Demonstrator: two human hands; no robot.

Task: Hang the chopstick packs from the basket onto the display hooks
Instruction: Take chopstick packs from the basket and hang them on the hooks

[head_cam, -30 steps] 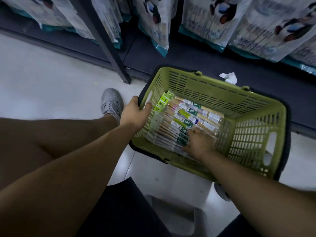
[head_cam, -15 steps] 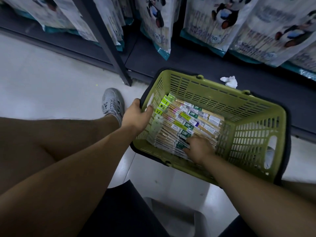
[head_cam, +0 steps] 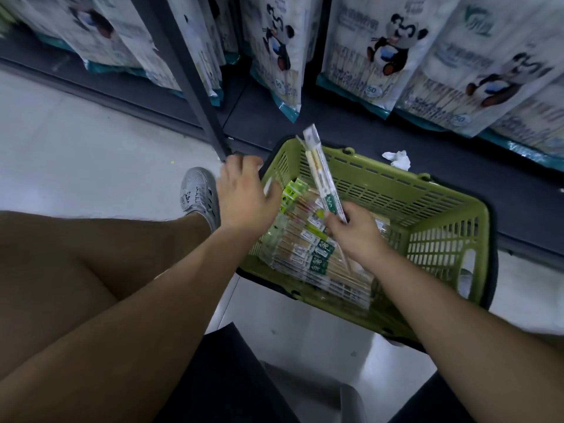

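One slim clear-wrapped chopstick pack (head_cam: pixel 323 175) stood tilted above the olive-green slatted plastic basket (head_cam: pixel 427 190). The right hand (head_cam: pixel 355 232) pinched it near its lower, green-labelled end, fingers curled round it. Many more packs (head_cam: pixel 308 251) lay stacked flat inside the basket. The left hand (head_cam: pixel 244 193) hovered at the basket's near-left corner with fingers loosely spread, grasping nothing (whether it touched the rim I could not tell). No display hooks were in view. Gripped at one end only, so long a pack could probably swing or slip from the pinch. Its raised tip might also snag the hanging white panda-printed bags (head_cam: pixel 375 53) on the way up.
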